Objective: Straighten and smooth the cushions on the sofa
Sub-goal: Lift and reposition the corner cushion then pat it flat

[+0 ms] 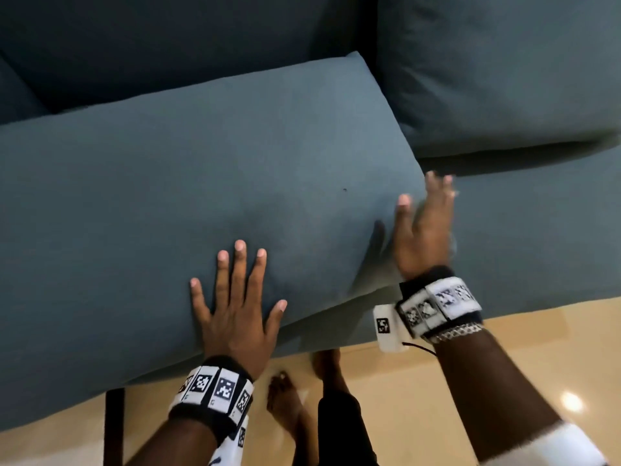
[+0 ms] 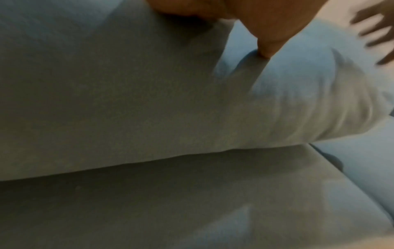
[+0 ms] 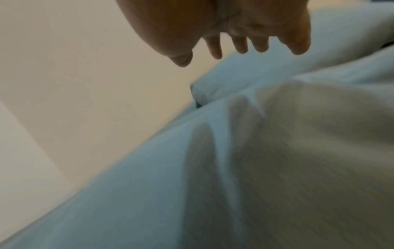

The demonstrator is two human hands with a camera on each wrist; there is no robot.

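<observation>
A large teal cushion [image 1: 201,169] lies across the sofa seat [image 1: 537,237], tilted, its right end near a second back cushion [image 1: 504,79]. My left hand [image 1: 235,297] presses flat on the cushion's front part with fingers spread. In the left wrist view its thumb [image 2: 266,50] dents the fabric [image 2: 127,101]. My right hand [image 1: 423,223] is blurred, fingers straight, at the cushion's right edge, where the fabric creases. In the right wrist view its fingers [image 3: 241,45] hang straight above the cushion [image 3: 298,151], holding nothing.
A dark sofa back [image 1: 168,45] runs behind the cushions. A shiny beige floor [image 1: 504,364] lies in front of the sofa, with my bare feet [image 1: 289,405] close to its front edge. A dark sofa leg [image 1: 114,428] stands at lower left.
</observation>
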